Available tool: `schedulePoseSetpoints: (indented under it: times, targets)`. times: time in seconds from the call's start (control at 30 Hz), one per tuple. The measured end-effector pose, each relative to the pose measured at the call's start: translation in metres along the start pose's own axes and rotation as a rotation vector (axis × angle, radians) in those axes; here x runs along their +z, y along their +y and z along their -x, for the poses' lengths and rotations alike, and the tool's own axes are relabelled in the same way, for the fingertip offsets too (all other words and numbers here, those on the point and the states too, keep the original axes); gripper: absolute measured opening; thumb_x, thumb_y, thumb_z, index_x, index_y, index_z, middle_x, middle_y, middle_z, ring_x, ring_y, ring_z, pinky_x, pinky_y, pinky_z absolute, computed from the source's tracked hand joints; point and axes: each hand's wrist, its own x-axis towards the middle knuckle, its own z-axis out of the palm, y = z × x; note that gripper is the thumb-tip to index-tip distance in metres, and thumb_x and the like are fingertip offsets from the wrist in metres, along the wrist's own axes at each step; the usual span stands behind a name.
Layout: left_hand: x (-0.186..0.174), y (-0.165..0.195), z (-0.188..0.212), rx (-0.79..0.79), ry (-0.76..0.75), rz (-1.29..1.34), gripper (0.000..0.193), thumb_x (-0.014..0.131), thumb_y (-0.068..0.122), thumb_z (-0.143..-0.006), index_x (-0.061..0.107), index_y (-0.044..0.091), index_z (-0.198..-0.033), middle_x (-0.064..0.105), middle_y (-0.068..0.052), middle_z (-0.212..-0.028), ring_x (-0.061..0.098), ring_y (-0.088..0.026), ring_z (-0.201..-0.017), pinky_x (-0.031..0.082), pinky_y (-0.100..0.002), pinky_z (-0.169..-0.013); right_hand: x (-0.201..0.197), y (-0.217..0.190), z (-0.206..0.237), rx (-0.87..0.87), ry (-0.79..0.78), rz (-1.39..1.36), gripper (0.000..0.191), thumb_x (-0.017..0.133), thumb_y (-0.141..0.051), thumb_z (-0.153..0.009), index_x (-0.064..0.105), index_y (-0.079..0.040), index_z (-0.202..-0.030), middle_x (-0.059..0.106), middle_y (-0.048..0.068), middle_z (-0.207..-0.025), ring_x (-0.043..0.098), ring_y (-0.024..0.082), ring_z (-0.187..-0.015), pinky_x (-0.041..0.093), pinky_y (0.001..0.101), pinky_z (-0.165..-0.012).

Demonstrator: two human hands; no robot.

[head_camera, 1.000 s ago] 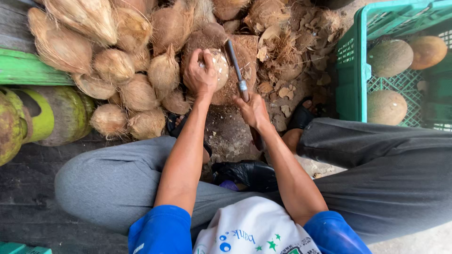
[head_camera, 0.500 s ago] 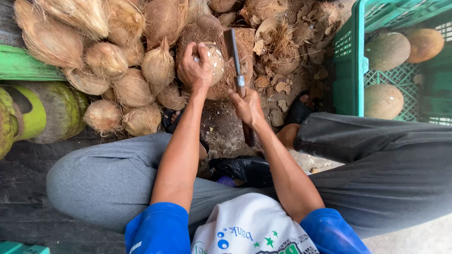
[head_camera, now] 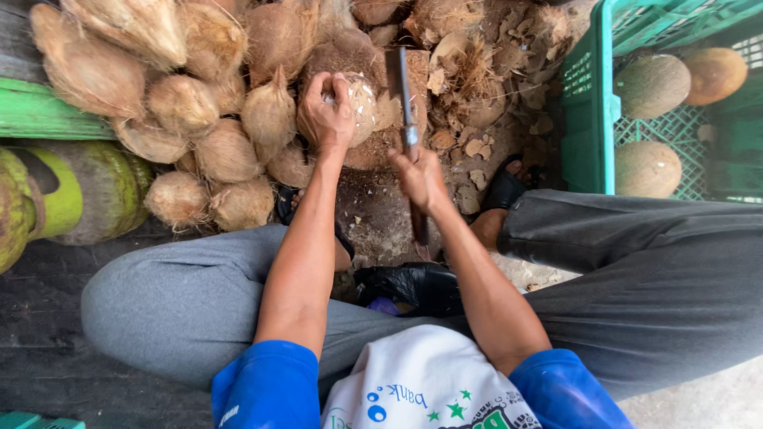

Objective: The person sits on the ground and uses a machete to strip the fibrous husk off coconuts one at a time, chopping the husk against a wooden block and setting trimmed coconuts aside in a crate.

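Your cleaver has a dull grey metal blade. The coconut you hold looks rough and fibrous. The green crate is smooth plastic.

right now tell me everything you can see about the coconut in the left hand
The coconut is round and mostly husked, pale tan with white flecks where its surface is chipped and brown fibre still clinging around it. It rests on a worn, chip-strewn chopping block. The left hand clamps it from above, fingers curled over its top. The cleaver, held in the right hand, stands just to its right; whether the blade touches it is unclear.
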Motion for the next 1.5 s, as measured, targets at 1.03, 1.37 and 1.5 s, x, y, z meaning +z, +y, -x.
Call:
schedulePoseSetpoints:
  times: [1.03, 1.37, 1.5]
  targets:
    - [-0.012, 0.030, 0.016, -0.452, -0.098, 0.366, 0.064, 0.075, 0.059, -0.079, 0.069, 0.011, -0.121, 0.068, -0.011, -0.105, 0.066, -0.022, -0.085, 0.055, -0.043, -0.073, -0.029, -0.039, 0.014, -0.169, 0.055, 0.164, 0.037, 0.068, -0.035, -0.098, 0.050, -0.015, -0.072, 0.051, 0.000, -0.061, 0.044, 0.014, -0.048, 0.037, 0.0303, -0.044]
    - [0.008, 0.006, 0.025, -0.102, 0.004, 0.159, 0.066, 0.069, 0.056, -0.087, 0.063, 0.013, -0.137, 0.070, -0.014, -0.130, 0.070, -0.030, -0.111, 0.055, -0.048, -0.089, -0.004, -0.025, 0.019, -0.212, 0.062, 0.311, 0.040, 0.069, -0.038, -0.096, 0.056, -0.008, -0.074, 0.056, 0.002, -0.060, 0.051, 0.012, -0.053, 0.045, 0.0329, -0.051]
    - [0.004, 0.013, 0.031, -0.064, 0.076, 0.157, 0.058, 0.063, 0.052, -0.091, 0.069, 0.012, -0.132, 0.070, -0.014, -0.128, 0.071, -0.028, -0.112, 0.059, -0.045, -0.092, -0.009, -0.020, 0.017, -0.330, 0.139, 0.227, 0.035, 0.066, -0.035, -0.098, 0.058, -0.007, -0.078, 0.058, 0.002, -0.062, 0.051, 0.013, -0.052, 0.045, 0.0336, -0.050]
